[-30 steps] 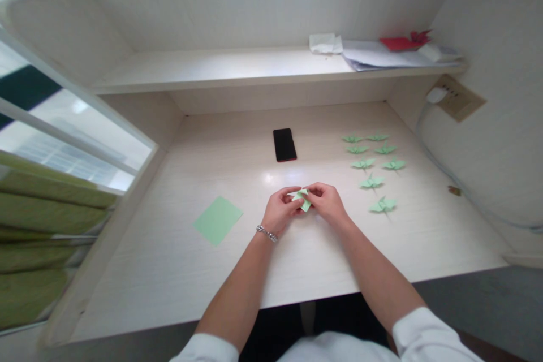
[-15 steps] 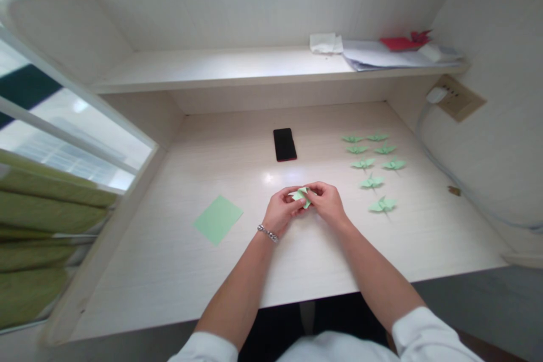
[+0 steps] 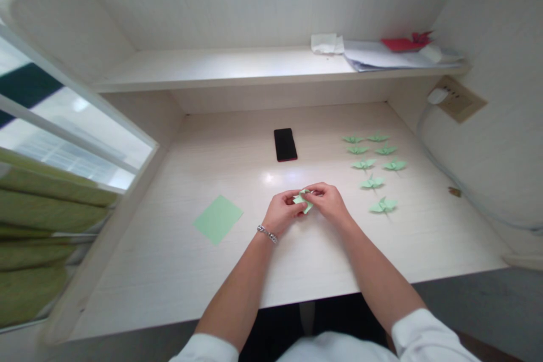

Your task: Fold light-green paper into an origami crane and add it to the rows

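Note:
A small piece of folded green paper is pinched between both my hands above the middle of the desk. My left hand, with a chain bracelet at the wrist, grips its left side. From the right, my right hand holds its upper part between thumb and fingers. The fingers cover much of the paper, so its full shape is hidden. To the left lies a flat green paper square. On the right, several green origami cranes sit in two rough columns.
Behind my hands a black phone lies on the desk. The shelf above carries white papers, a tissue and a red folded paper. A charger with a cable is plugged in at right.
The folded paper has turned a little between my fingers and shows a broader flat face. My right fingers have shifted slightly up and to the left on it.

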`<action>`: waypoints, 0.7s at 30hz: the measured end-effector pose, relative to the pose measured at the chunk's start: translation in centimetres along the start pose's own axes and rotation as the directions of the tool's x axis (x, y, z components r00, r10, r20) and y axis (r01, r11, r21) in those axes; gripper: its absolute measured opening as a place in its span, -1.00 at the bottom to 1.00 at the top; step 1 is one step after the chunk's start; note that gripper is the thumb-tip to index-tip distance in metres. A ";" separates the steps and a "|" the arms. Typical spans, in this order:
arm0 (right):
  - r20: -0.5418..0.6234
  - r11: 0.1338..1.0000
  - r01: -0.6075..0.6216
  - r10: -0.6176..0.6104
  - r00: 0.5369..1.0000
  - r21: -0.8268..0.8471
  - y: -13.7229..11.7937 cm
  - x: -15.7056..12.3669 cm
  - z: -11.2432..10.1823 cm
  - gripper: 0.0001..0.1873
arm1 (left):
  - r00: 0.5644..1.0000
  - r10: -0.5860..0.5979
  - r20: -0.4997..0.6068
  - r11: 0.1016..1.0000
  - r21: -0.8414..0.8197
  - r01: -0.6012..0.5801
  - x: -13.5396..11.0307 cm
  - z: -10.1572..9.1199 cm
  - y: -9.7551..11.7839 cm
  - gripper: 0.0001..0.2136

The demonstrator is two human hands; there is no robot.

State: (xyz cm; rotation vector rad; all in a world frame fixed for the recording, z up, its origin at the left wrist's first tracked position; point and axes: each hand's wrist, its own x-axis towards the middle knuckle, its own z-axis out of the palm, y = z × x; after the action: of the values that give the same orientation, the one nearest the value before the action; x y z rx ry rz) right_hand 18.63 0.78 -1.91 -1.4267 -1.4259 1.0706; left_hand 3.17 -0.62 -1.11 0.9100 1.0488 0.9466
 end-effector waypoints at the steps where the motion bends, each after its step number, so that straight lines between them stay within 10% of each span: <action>1: 0.001 1.000 -0.001 0.001 1.000 -0.009 0.1 0.0 0.0 -0.70 | 1.000 -0.007 -0.005 1.000 -0.008 0.007 0.0 0.0 0.0 -0.60; 21: 0.131 0.992 -0.031 0.014 0.991 0.126 -1.1 -0.4 -0.5 -0.70 | 0.996 0.044 0.082 0.973 0.222 -0.061 0.1 -0.6 -0.2 -0.68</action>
State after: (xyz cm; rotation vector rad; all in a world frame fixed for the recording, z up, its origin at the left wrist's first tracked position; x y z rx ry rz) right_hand 18.79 0.42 -0.74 -1.3043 -1.4074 1.2661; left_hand 2.66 -0.50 -1.42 1.1570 1.0849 0.8412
